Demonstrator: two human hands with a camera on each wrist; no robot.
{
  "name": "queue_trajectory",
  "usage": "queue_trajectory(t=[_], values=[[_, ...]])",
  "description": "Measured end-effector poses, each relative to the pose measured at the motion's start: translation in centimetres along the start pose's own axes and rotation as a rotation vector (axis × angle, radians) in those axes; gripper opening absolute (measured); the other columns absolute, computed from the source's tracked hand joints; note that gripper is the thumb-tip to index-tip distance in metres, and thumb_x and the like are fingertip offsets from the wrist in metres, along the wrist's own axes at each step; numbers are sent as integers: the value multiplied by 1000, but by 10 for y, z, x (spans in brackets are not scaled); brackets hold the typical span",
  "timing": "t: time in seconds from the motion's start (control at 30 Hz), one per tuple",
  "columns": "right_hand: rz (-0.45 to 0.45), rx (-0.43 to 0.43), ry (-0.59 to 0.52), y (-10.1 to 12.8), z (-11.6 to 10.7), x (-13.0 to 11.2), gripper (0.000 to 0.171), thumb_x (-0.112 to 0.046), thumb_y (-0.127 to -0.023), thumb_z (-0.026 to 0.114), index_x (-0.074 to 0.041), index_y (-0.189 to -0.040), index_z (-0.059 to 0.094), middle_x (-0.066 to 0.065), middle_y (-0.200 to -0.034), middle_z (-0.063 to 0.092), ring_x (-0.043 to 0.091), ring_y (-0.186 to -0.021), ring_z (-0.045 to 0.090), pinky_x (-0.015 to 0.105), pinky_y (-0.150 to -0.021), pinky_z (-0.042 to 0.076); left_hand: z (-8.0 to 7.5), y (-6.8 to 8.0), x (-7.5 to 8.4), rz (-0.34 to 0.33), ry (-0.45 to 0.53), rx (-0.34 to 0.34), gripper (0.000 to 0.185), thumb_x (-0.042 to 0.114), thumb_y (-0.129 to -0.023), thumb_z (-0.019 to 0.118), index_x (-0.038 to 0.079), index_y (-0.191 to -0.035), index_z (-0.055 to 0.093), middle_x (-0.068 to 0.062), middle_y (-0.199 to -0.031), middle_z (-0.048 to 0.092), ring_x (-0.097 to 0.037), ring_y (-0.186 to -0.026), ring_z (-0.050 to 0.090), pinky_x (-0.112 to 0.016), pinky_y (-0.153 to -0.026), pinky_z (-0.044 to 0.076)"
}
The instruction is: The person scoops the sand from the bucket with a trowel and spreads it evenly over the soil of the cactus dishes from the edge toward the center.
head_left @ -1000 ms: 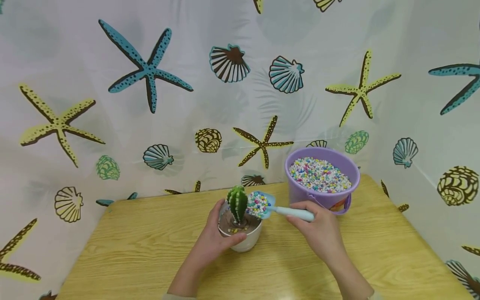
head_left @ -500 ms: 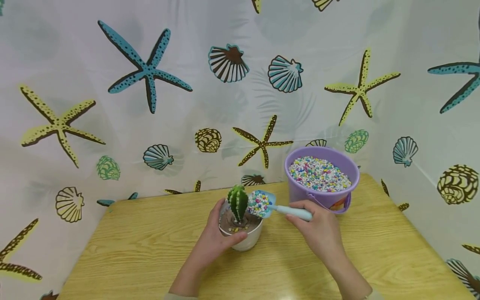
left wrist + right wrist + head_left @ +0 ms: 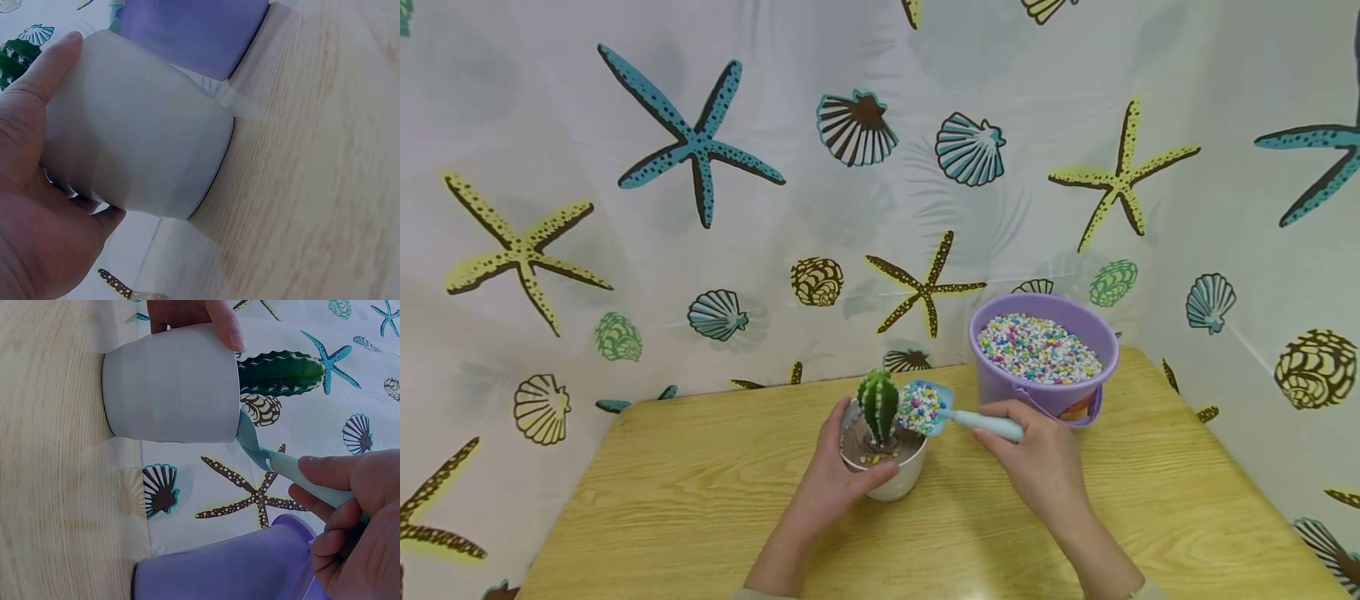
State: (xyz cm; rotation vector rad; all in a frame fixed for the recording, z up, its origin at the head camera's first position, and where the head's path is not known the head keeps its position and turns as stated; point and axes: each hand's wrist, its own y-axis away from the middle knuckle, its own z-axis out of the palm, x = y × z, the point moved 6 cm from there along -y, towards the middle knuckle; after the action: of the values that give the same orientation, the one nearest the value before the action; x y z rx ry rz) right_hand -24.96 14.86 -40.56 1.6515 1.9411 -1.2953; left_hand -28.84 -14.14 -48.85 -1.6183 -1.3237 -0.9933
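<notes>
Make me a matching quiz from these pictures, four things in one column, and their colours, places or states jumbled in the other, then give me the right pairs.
Things
1. Cactus
2. Scoop
3. Bucket
4. Left hand

Descriptions
A. Purple, standing on the wooden table
B. Gripping the white pot
C. Green and ribbed, rising from the pot
D. Light blue, held in the right hand and loaded with colourful beads

Right pairs
1-C
2-D
3-A
4-B

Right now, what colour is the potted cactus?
The cactus is green with whitish dots along its ribs, clearest in the head view.
</notes>
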Motion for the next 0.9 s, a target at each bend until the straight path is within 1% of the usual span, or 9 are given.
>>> queue_trajectory(t=[0.13, 0.23, 0.4, 0.63, 0.9], values=[[-3, 2, 11, 0, 0, 0, 28, -17, -88, 96, -17, -114, 85, -1, -99, 81, 13, -75, 65, 31, -67, 53, 2, -1, 0, 21, 3, 12, 123, 41, -85, 98, 18, -176, 19, -21, -176, 24, -48, -160, 28, -68, -127, 28], [-8, 4, 21, 0, -1, 0, 29, -17, -88, 96, -17, -114, 85, -1, -100, 82, 13, -77, 66, 33, -68, 54, 3, 0, 0, 25, 4, 20, 123, 40, -85, 98, 18, -176, 18, -21, -176, 25, -48, -160, 29, -68, -127, 28], [-23, 13, 39, 0, -1, -1, 29, -17, -87, 97, -18, -114, 85, -1, -102, 82, 14, -79, 69, 36, -70, 55, 5, 1, 3, 20, -1, 35, 125, 40, -86, 98, 15, -177, 16, -22, -177, 22, -48, -161, 27, -67, -128, 27], [-54, 33, 62, 1, -2, -2, 30, -17, -86, 97, -18, -113, 85, -1, -100, 82, 14, -78, 68, 37, -69, 54, 8, 2, 5, 16, -1, 57, 126, 41, -85, 98, 12, -176, 16, -24, -177, 22, -49, -161, 26, -67, -128, 27], [-96, 57, 81, 1, -3, -5, 31, -17, -84, 98, -17, -112, 85, -1, -100, 82, 14, -77, 68, 37, -68, 54, 11, 2, 6, 1, -11, 67, 125, 42, -86, 97, 13, -176, 16, -23, -176, 23, -49, -160, 28, -68, -127, 30]])
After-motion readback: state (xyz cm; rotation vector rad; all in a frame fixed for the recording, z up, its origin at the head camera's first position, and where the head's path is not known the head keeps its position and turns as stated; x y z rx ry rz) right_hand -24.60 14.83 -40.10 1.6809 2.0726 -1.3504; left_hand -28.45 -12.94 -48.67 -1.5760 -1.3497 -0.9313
